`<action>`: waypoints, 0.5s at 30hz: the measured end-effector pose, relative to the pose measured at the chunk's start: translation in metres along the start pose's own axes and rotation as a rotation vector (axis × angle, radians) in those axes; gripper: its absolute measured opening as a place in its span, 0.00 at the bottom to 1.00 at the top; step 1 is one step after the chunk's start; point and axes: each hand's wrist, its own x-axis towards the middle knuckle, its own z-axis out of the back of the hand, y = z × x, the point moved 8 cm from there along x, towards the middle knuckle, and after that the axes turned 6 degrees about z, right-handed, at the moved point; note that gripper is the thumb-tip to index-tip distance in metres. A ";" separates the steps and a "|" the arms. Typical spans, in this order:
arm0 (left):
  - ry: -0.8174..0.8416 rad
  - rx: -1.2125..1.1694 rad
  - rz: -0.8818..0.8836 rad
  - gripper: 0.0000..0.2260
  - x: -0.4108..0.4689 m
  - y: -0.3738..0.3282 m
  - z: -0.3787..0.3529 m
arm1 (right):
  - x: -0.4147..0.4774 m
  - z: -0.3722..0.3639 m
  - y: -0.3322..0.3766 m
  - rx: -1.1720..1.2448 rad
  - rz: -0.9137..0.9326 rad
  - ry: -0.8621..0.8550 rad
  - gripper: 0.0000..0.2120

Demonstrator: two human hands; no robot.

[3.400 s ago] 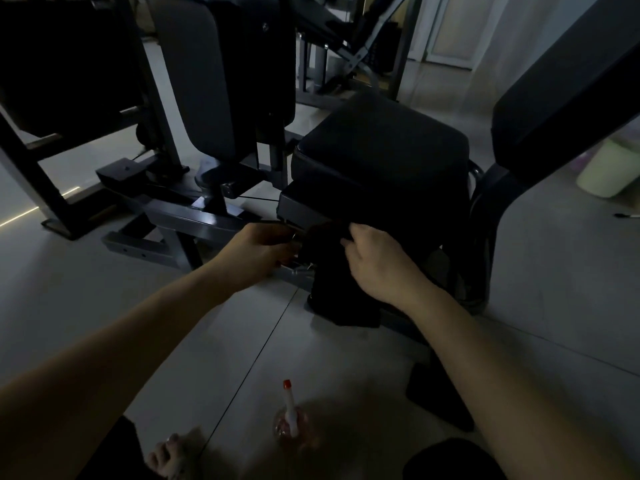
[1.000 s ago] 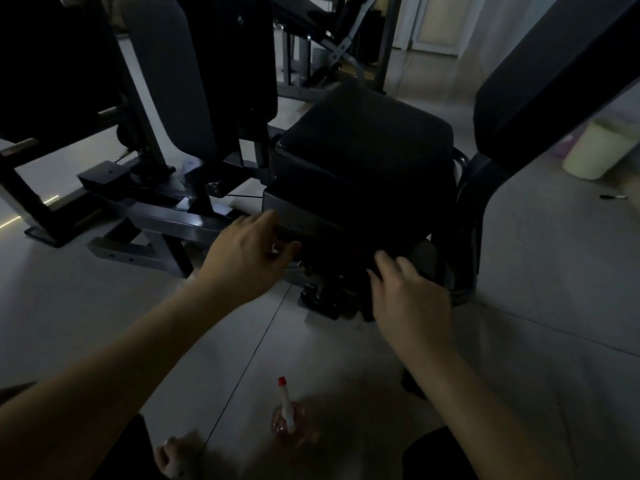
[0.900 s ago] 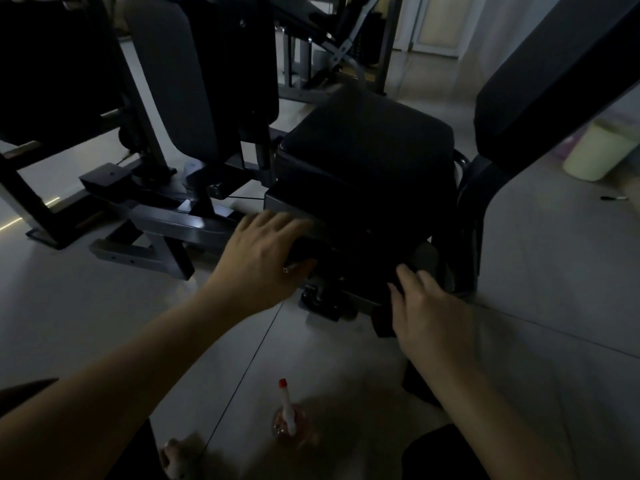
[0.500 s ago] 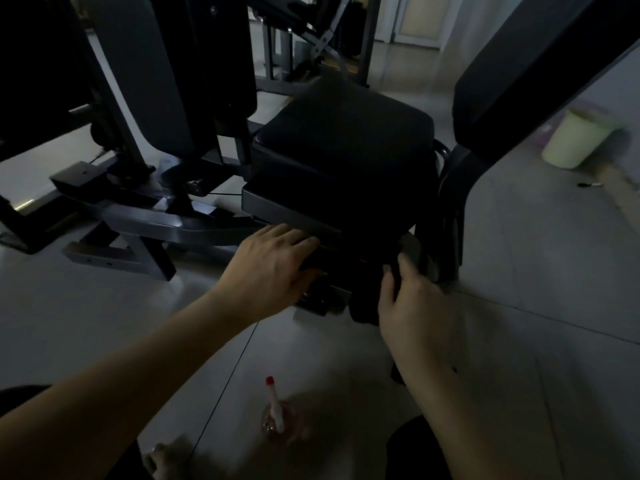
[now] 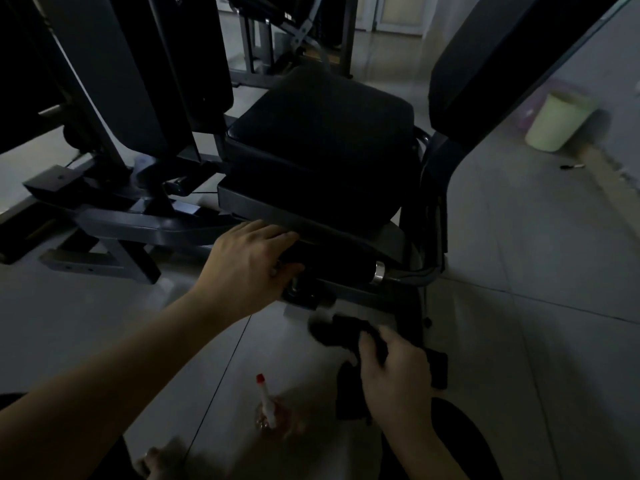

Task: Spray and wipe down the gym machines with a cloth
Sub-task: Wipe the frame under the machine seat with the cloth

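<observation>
Cloth (image 5: pixel 332 332), one, pinched in right hand (image 5: pixel 394 375), left hand (image 5: pixel 249 265) curled round handle (image 5: pixel 339 261), one spray bottle (image 5: pixel 268 407)

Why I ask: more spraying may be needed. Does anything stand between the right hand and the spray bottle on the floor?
Only bare floor lies between the right hand and the spray bottle, but that hand grips the dark cloth, which hangs on the bottle's side.

Matt padded seat (image 5: pixel 322 133), painted metal frame (image 5: pixel 138 226), glossy tiled floor (image 5: pixel 554 271), dark cloth (image 5: pixel 346 334)
</observation>
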 end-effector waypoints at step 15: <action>0.021 -0.024 0.024 0.20 0.001 0.001 -0.002 | 0.005 -0.026 0.006 1.460 -0.979 -0.119 0.11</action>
